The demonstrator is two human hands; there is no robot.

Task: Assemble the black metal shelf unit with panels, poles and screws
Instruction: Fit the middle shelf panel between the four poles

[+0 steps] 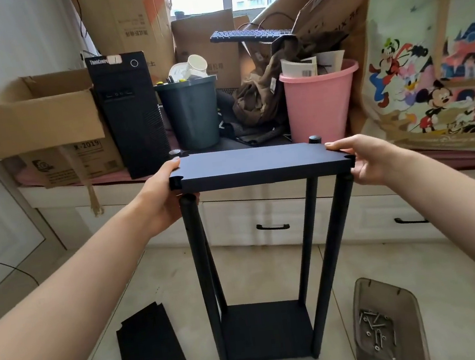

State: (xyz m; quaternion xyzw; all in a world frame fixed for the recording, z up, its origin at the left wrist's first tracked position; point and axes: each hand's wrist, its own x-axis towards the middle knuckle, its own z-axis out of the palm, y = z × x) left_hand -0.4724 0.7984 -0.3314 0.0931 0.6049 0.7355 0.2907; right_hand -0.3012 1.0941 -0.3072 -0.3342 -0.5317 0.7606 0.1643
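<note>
A black metal shelf frame stands upright on the tiled floor: a bottom panel [266, 330] with several black poles [203, 279] rising from its corners. A second black panel [255, 164] sits level at the pole tops. My left hand [162, 195] grips its left edge, thumb on top and fingers underneath. My right hand [368, 160] grips its right edge the same way. The far right pole top [314, 139] pokes up through the corner notch. A third black panel [151, 353] lies flat on the floor to the left. A grey plastic tray [389, 325] with loose screws lies to the right.
A ledge behind holds cardboard boxes [39, 114], a black computer tower [129, 115], a dark bin [192, 113], a pink bucket [318, 101] and a cartoon-print bag [437, 59]. White drawers [271, 220] run under the ledge.
</note>
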